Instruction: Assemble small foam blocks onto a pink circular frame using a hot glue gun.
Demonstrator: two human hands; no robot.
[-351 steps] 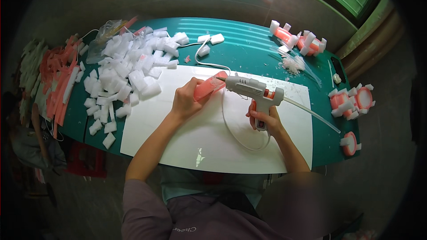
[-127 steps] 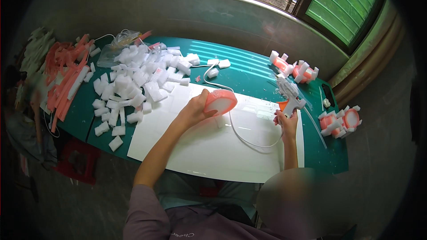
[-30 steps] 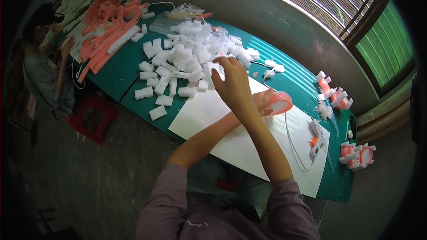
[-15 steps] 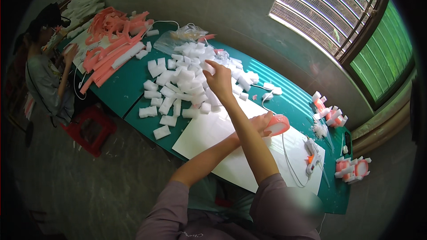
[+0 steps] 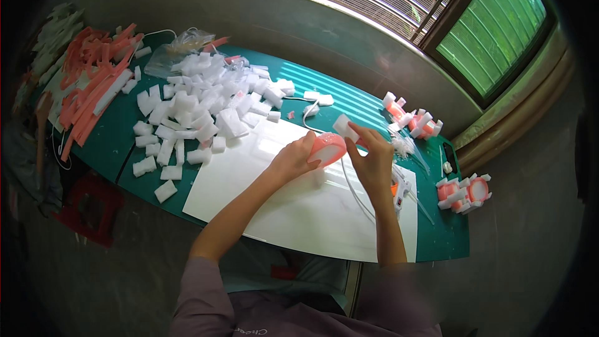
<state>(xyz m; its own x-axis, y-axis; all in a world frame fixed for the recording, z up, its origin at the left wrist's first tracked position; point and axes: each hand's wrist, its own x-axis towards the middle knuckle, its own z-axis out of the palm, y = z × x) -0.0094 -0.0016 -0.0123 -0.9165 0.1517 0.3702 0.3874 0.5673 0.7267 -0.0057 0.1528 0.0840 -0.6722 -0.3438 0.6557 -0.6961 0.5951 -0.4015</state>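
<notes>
My left hand (image 5: pixel 291 161) grips a round pink foam piece (image 5: pixel 328 149) with a white middle, held above the white board (image 5: pixel 281 200). Between the thumb and fingers of my right hand (image 5: pixel 373 162) is a small white foam block (image 5: pixel 342 126), close beside the round piece's upper right edge. I cannot make out whether the two touch. Behind my right wrist lies a white glue gun (image 5: pixel 399 191) with an orange part, its cord running across the board.
A heap of white foam blocks (image 5: pixel 199 97) covers the table's left middle. Pink foam strips (image 5: pixel 93 87) are piled farther left. Finished-looking pink pieces with white blocks (image 5: pixel 463 194) stand at the right edge; similar ones (image 5: pixel 412 117) stand by the wall. A red stool (image 5: pixel 93 209) is at lower left.
My right hand has come back from the heap with a white foam block, now beside the round piece. The view has turned right, and the co-worker has mostly left it.
</notes>
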